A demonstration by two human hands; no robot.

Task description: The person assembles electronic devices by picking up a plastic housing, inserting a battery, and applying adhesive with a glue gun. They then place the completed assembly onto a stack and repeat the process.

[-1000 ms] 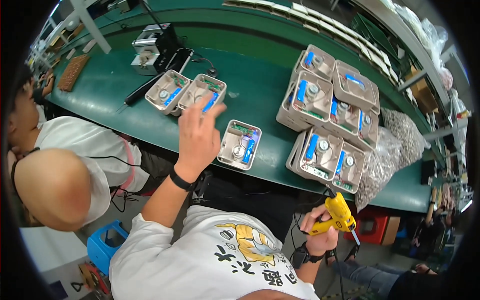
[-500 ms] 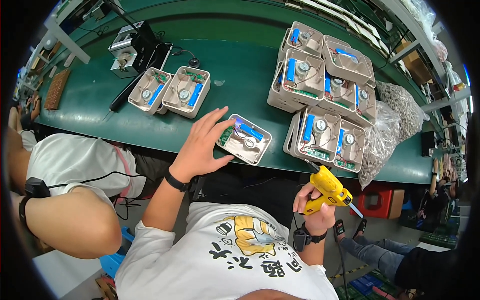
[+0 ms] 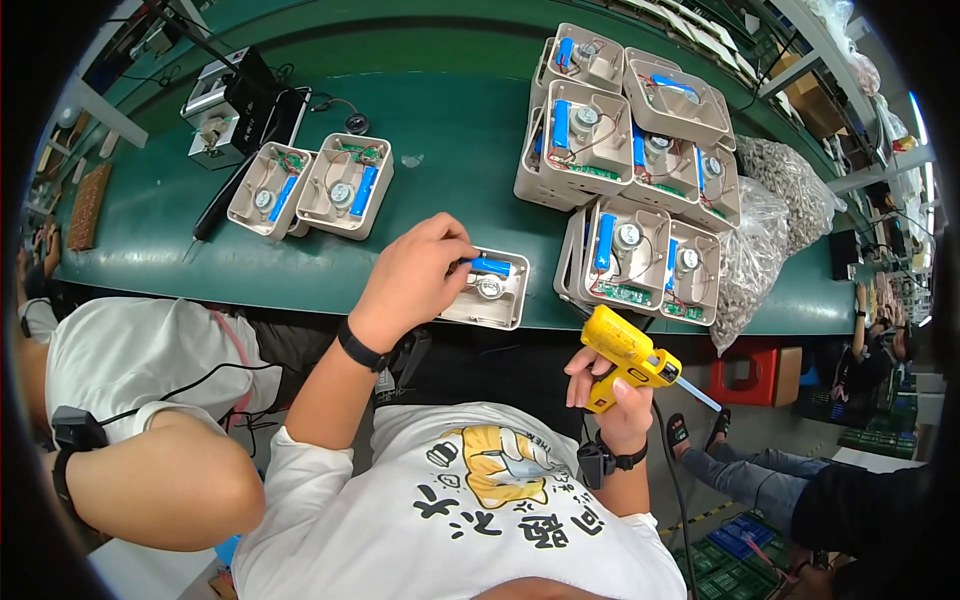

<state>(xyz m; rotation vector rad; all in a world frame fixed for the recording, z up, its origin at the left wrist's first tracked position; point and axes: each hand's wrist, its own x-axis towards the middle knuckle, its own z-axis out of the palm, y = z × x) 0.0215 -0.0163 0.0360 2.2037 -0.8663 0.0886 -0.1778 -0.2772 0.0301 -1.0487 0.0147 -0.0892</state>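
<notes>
Right hand point(image 3: 620, 400) grips yellow glue gun point(image 3: 630, 352). Left hand point(image 3: 412, 275): fingers bunched over near case point(image 3: 505, 312); cannot tell whether they pinch anything. Stacked cases point(image 3: 600, 185), right: most show blue cylinder, silver disc, wires. Two cases point(image 3: 302, 195), left: same contents, plus green boards. Near case, bench's front edge: blue cylinder point(image 3: 491, 266), silver disc point(image 3: 490, 288). Versus 0.5 s ago: left fingers no longer spread; near case less slanted.
</notes>
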